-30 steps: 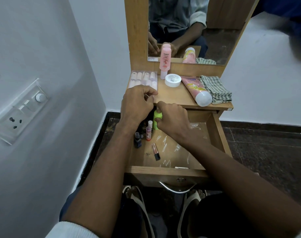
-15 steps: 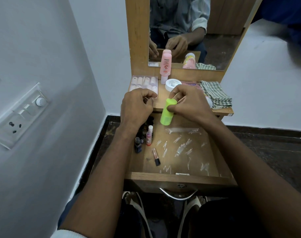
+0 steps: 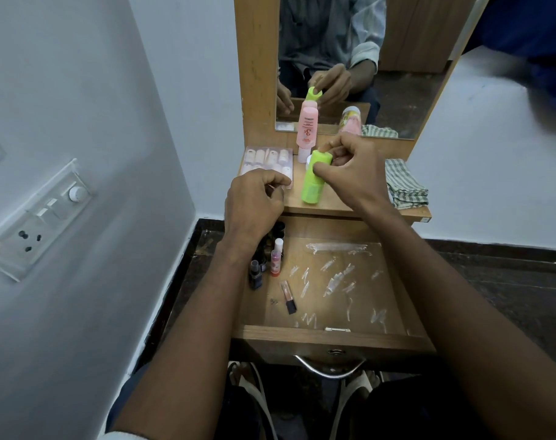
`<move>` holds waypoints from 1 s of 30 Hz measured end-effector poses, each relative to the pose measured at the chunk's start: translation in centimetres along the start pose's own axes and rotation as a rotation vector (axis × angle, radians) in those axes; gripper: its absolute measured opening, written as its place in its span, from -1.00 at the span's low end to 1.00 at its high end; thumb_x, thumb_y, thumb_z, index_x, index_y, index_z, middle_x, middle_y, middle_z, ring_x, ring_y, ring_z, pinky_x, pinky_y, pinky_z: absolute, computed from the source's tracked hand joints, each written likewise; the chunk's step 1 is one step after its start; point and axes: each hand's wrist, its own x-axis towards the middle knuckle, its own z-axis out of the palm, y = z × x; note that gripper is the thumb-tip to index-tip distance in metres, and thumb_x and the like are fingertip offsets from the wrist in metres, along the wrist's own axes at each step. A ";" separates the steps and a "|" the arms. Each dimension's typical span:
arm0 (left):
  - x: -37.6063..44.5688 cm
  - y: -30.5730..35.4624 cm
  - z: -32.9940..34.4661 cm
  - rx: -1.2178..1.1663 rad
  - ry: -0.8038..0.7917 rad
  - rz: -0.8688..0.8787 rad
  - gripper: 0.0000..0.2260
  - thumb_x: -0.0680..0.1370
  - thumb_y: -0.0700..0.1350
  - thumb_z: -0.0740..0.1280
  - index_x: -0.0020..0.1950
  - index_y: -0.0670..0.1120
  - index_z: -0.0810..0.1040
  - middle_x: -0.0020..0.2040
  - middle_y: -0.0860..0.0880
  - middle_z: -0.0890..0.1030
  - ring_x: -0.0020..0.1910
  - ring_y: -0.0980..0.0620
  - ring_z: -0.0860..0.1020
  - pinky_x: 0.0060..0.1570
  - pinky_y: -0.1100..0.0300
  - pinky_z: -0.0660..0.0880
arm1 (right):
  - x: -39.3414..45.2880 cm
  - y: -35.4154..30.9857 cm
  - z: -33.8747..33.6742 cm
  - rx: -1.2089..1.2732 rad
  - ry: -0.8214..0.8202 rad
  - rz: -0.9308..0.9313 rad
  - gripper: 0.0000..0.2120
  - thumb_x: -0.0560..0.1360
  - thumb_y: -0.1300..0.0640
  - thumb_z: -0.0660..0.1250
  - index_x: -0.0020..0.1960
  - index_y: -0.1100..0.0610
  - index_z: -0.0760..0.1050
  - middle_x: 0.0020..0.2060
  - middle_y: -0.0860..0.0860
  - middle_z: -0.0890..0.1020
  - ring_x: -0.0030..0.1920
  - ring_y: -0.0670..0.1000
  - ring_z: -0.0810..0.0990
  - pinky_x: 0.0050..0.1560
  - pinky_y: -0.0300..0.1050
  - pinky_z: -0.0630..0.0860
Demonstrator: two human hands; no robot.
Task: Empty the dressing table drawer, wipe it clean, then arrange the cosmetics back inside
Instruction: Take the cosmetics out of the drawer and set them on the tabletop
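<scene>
right hand [image 3: 352, 176]: lime-green plastic bottle [image 3: 314, 179] pinched, above wooden shelf [image 3: 340, 208] | left hand [image 3: 254, 204]: fingers curled, contents untellable | 1 checked cloth [image 3: 403, 185] on shelf

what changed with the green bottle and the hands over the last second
The right hand lifted the green bottle out of the drawer and carried it up over the tabletop, gripping it all the while. The left hand stayed curled at the tabletop's front edge; whether it holds anything is unclear. The small bottles left in the drawer did not move.
</scene>
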 end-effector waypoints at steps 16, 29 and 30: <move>1.2 -0.2 1.6 0.055 -0.006 0.090 -0.79 0.50 -0.19 0.50 0.06 0.07 0.77 0.05 0.09 0.73 -0.08 0.14 0.67 0.05 0.08 0.66 | 2.6 2.7 4.0 -0.107 0.051 -0.152 -0.59 0.45 0.25 0.55 0.28 0.12 0.63 0.18 0.03 0.70 0.12 -0.03 0.65 0.17 -0.03 0.62; 0.3 0.4 -0.1 0.006 0.001 0.055 -0.74 0.46 -0.30 0.45 -0.01 0.04 0.77 0.03 0.10 0.71 -0.06 0.14 0.64 0.03 0.10 0.64 | -4.6 1.4 2.9 -0.293 -0.386 -0.281 -0.80 0.45 0.24 0.39 -0.07 0.01 0.73 -0.25 -0.11 0.71 -0.24 -0.04 0.66 -0.14 -0.10 0.58; 0.2 0.4 -0.1 0.004 0.002 0.048 -0.74 0.46 -0.30 0.44 -0.02 0.04 0.77 0.03 0.11 0.71 -0.07 0.14 0.65 0.03 0.09 0.64 | -5.2 1.5 3.2 -0.335 -0.527 -0.238 -0.76 0.43 0.25 0.38 -0.03 0.00 0.73 -0.25 -0.12 0.71 -0.20 -0.04 0.67 -0.13 -0.11 0.58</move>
